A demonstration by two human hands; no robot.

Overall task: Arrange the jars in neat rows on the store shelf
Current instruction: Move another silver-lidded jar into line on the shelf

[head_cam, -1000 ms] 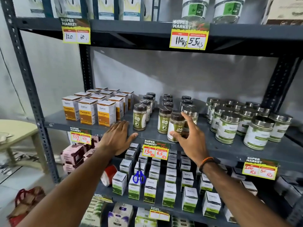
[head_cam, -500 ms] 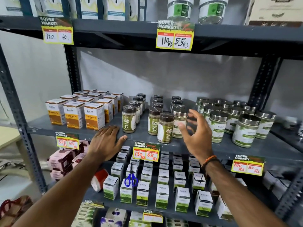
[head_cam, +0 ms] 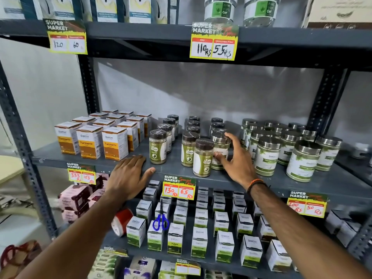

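On the grey middle shelf (head_cam: 291, 184) stand three rows of brown-lidded green-label jars (head_cam: 158, 147). One brown-lidded jar (head_cam: 203, 158) stands forward of its row near the shelf's front edge. Just behind it is a silver-lidded jar (head_cam: 221, 144), apart from the group of silver-lidded jars (head_cam: 266, 156) at the right. My right hand (head_cam: 236, 160) wraps that lone silver-lidded jar, thumb on its label and fingers round its far side. My left hand (head_cam: 128, 175) lies flat, palm down, on the shelf's front edge, left of the jars, holding nothing.
Orange turmeric boxes (head_cam: 89, 141) fill the shelf's left part. Price tags (head_cam: 179, 187) hang from the shelf edges. White boxes (head_cam: 199, 241) and blue scissors (head_cam: 160, 223) sit on the shelf below. The upper shelf (head_cam: 161, 35) hangs overhead.
My right hand has let go of the front brown-lidded jar, swung right, then closed on the silver-lidded jar behind it. My left hand has stayed on the shelf edge.
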